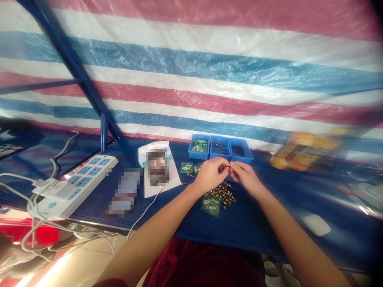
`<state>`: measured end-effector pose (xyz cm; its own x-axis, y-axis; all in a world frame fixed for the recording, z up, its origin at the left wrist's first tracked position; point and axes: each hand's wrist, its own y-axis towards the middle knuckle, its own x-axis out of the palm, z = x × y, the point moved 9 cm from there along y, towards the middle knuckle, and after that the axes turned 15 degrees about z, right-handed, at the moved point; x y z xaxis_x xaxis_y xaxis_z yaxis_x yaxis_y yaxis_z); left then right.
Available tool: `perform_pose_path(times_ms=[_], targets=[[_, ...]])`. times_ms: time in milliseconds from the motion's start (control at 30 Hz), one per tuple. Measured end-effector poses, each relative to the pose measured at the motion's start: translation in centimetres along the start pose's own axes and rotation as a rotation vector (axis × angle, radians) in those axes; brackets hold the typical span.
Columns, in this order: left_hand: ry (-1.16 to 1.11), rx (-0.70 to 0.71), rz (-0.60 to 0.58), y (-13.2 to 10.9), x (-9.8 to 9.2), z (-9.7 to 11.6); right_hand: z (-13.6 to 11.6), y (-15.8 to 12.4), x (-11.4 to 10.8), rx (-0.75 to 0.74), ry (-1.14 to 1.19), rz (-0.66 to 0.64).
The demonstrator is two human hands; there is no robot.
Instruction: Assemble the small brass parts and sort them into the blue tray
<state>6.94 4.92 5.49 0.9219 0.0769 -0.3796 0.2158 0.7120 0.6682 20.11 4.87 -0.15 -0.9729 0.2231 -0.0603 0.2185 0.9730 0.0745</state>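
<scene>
A woven plastic tarp (209,71) fills the top of the frame, crinkled and faintly glossy. The counter (269,223) looks matt blue. At centre, the screws (225,194) glint like brassy metal beside shiny clear plastic bags (211,204). The trays (220,149) are smooth blue plastic. At left, the power strip (74,185) is glossy white plastic and the frame (103,131) is painted metal.

Striped tarp (209,71) — red, white, blue; blue bins (220,149); dark blue table (254,223); brass-coloured screws (224,194).
</scene>
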Motion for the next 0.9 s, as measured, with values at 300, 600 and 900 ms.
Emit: perform_pose_path(times_ms=[300,600,900], targets=[[-0.006,-0.023,0.021,0.18,-0.21,-0.27,-0.44,-0.04,0.16,-0.089,-0.012,-0.041],[-0.011,-0.01,0.041,0.14,-0.17,-0.2,-0.13,0.29,-0.04,-0.039,0.062,-0.013],[-0.021,-0.005,0.035,0.17,-0.21,-0.01,-0.06,0.19,0.03,-0.025,0.036,-0.016]])
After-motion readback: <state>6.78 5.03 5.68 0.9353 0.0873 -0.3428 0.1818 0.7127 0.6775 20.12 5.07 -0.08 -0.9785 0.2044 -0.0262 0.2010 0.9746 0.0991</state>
